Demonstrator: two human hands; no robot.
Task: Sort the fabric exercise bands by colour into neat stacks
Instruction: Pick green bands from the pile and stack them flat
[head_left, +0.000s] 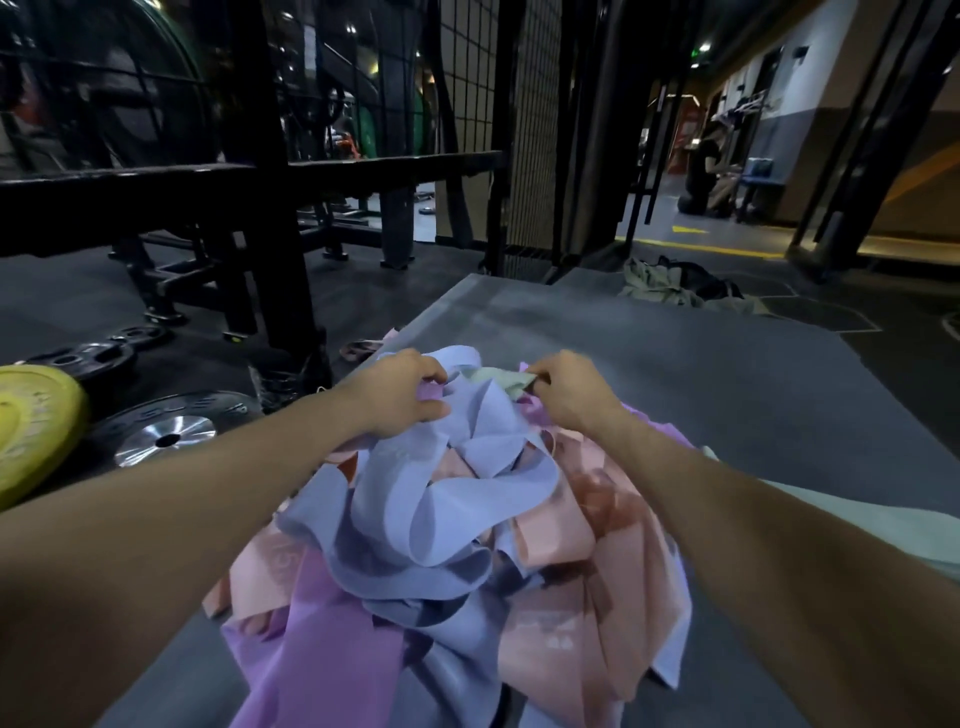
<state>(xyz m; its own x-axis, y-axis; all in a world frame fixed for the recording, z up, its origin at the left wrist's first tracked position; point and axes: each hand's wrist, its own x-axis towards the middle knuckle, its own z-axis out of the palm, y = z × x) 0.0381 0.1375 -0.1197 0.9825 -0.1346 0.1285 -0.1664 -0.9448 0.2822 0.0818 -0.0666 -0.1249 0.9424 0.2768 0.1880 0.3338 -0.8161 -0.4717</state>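
Tangled heap of fabric bands (457, 530) sits on a grey platform (701, 374), directly in front of the person. Landmark for all positions: the heap.

Colours mixed throughout: lavender-blue bands (441, 499) on top and centre, peach bands (566, 535) on the heap's right flank, pink-violet bands (311, 618) at its near left. One pale green band (498, 383) shows at the far crest of the heap, mostly buried.

Right hand (571, 395) at the far right of the crest, fingers curled, pinching the green band's right end. Left hand (400, 397) at the far left of the crest, fingers curled into lavender-blue fabric; grip looks firm, though exactly which band it holds cannot be told.

Key relation: the green band lies between the two hands, its visible length running left to right, nearer the right hand. Lavender-blue loops lie over its left part. Judgement: a pull toward the right and up would free it, with the left hand pinning the lavender-blue folds down. Snagging on neighbouring loops is the risk.

No sorted stacks visible on the platform beyond the heap; sorting appears barely begun. No bins or trays in view. A pale cloth (883, 525) lies right of the heap, nature unclear.

Left of the heap, on the floor: a yellow weight plate (31, 421) and black weight plates (171, 421).
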